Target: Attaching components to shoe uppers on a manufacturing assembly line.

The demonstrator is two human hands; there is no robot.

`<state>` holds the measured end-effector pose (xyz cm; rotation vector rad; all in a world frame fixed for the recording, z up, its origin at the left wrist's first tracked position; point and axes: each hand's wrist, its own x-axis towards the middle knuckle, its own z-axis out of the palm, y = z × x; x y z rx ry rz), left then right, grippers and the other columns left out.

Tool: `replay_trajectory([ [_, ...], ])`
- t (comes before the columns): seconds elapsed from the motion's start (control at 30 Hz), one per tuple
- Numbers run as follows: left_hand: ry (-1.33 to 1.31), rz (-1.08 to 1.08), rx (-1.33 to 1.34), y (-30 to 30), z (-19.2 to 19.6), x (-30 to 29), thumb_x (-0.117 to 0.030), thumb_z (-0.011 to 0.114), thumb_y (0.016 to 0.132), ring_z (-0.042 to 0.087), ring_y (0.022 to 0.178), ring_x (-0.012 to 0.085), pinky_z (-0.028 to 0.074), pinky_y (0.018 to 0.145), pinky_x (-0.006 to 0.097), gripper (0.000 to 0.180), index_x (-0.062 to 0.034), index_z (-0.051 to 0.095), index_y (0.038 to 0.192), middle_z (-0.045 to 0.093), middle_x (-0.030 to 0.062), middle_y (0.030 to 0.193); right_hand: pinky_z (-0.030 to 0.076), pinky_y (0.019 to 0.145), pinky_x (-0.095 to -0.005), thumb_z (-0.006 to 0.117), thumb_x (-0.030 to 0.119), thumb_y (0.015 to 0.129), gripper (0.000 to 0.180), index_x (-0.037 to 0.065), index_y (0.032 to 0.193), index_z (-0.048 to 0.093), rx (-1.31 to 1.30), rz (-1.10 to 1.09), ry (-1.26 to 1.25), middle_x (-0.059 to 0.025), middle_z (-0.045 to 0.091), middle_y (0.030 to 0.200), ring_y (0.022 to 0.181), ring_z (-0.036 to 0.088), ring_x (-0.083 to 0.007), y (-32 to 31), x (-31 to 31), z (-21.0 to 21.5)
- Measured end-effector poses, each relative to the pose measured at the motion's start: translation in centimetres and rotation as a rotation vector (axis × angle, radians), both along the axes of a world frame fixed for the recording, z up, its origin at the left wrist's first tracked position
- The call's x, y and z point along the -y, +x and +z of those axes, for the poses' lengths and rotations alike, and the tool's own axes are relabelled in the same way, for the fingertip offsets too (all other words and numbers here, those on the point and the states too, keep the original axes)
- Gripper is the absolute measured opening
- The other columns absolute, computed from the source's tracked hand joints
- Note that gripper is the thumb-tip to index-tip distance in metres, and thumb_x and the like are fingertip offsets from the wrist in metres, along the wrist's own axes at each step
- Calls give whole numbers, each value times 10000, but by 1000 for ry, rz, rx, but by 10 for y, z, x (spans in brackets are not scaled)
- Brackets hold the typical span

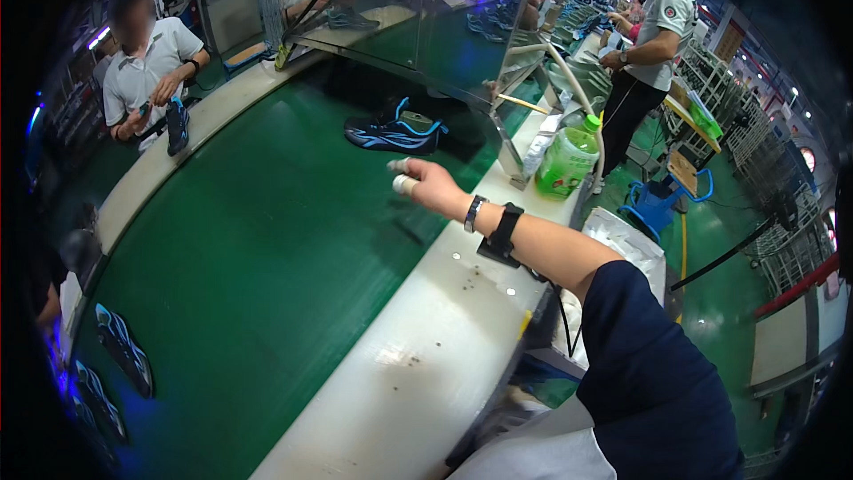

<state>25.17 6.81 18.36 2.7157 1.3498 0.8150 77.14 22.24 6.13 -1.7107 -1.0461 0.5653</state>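
- Fingers (407,185) of my white-tipped right hand (433,187) stand slightly apart.
- Black-and-blue sports shoe (388,137) sits upright near them, at eleven o'clock, on the flat green belt (267,249).

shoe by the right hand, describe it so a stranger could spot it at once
Find the broad green belt and follow it up to the see-through panel. Just past the right hand lies a dark shoe with blue trim, toe to the left. Unlike the shoes grouped at the belt's lower left, it lies alone.
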Motion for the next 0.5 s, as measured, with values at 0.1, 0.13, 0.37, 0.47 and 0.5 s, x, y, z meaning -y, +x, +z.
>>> replay_trajectory([
  [0.1,59,-33,-59,10,3,-24,-45,469,860,492,929,263,527,789,364,94,-15,551,825,494,135,977,450,982,-446,728,256,772,553,135,1281,549,609,-249,-6,-204,500,1286,1168,513,-385,54,-31,-31],
  [0.13,78,-34,-87,11,4,-30,-44,468,858,491,928,262,527,787,364,94,-15,550,822,493,134,976,451,983,-461,747,262,747,591,139,1281,528,703,-347,-122,-206,438,1357,1194,481,-413,61,-44,-34],
  [0.37,203,-57,-272,9,31,-48,-36,465,850,482,920,261,533,773,365,93,-16,542,802,480,129,968,520,884,-446,608,100,792,490,162,1267,502,923,-383,-227,-156,549,1200,1032,597,-370,151,-59,-54],
  [0.47,248,-30,-341,5,44,-36,-33,464,846,478,917,260,536,767,366,93,-16,539,793,475,127,965,540,811,-431,505,46,857,377,162,1215,516,1065,-322,-286,-125,572,1055,960,621,-332,136,-61,-41],
  [0.5,265,-18,-358,4,47,-32,-32,464,845,477,915,260,537,765,366,93,-16,538,790,473,126,964,544,789,-423,518,46,850,360,170,1187,523,1136,-308,-312,-109,575,1010,925,624,-312,125,-65,-36],
])
